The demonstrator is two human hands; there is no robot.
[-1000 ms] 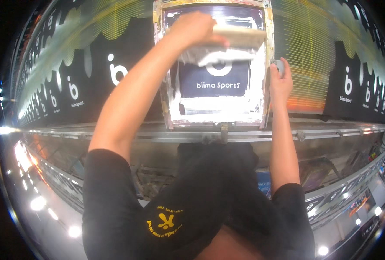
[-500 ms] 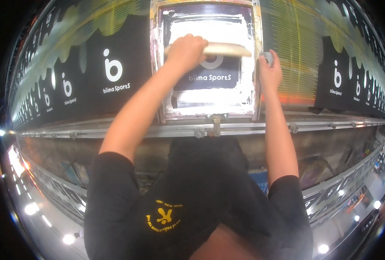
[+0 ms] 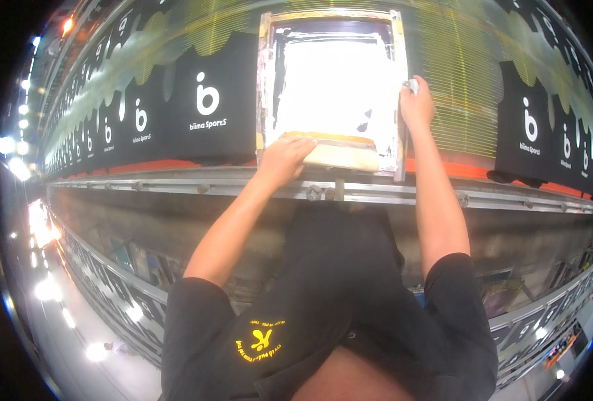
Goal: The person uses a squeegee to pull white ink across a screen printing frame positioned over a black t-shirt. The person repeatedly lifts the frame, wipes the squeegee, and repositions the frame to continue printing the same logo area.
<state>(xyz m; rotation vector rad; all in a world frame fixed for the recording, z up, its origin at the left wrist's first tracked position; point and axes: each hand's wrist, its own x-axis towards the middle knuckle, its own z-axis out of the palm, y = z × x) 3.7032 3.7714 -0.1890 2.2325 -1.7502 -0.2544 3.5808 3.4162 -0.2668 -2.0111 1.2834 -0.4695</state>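
Note:
A wood-framed printing screen lies flat on the long print table, its mesh coated with white ink. My left hand grips a wide wooden squeegee that rests across the near end of the screen. My right hand holds the screen's right frame edge, fingers closed around it. A black garment under the screen is hidden by the white ink.
Black printed garments lie in a row to the left, more black garments to the right. A yellow-green striped table surface runs between them. A metal rail edges the table near me. Shelves sit below.
My left hand has pulled the squeegee from the far end of the screen toward me. White ink now covers the mesh, and the dark design under it no longer shows.

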